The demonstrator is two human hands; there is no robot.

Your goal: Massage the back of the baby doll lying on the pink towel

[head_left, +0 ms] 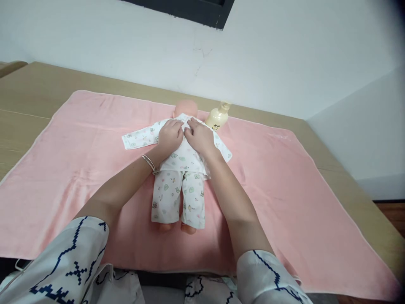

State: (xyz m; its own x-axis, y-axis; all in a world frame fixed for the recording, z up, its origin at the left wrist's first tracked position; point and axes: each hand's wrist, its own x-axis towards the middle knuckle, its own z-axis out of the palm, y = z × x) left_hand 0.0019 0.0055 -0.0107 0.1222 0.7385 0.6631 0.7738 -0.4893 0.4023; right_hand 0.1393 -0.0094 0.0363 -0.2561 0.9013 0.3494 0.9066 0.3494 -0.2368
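Note:
A baby doll (185,107) lies on its back on a pink towel (284,177), dressed in a white printed top (183,156) and matching trousers (177,198). My left hand (170,135) and my right hand (199,137) rest side by side on the doll's chest. The fingers of both are curled at the collar of the top, pinching its front edges together. A silver bangle sits on my left wrist. The doll's bare feet stick out of the trouser legs toward me.
A cream bottle (217,116) lies on the towel just right of the doll's head. The towel covers a wooden table (28,93) set against a white wall. My patterned sleeves fill the bottom edge.

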